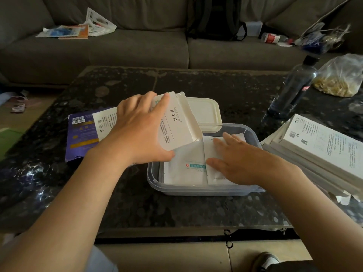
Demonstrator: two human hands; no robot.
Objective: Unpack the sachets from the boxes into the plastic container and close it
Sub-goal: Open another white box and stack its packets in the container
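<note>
A clear plastic container (198, 190) stands on the dark table with white sachets (186, 169) lying flat inside. My left hand (139, 126) grips a white box (176, 124), tilted with its open end down over the container. My right hand (235, 160) lies flat with straight fingers on the sachets in the container's right half. The container's cream lid (204, 112) lies just behind it.
A stack of white boxes (318, 150) sits at the right, a flattened purple box (84, 134) at the left. A dark bottle (292, 89) and a plastic bag (341, 75) stand at the far right. A grey sofa (137, 48) with clutter is behind the table.
</note>
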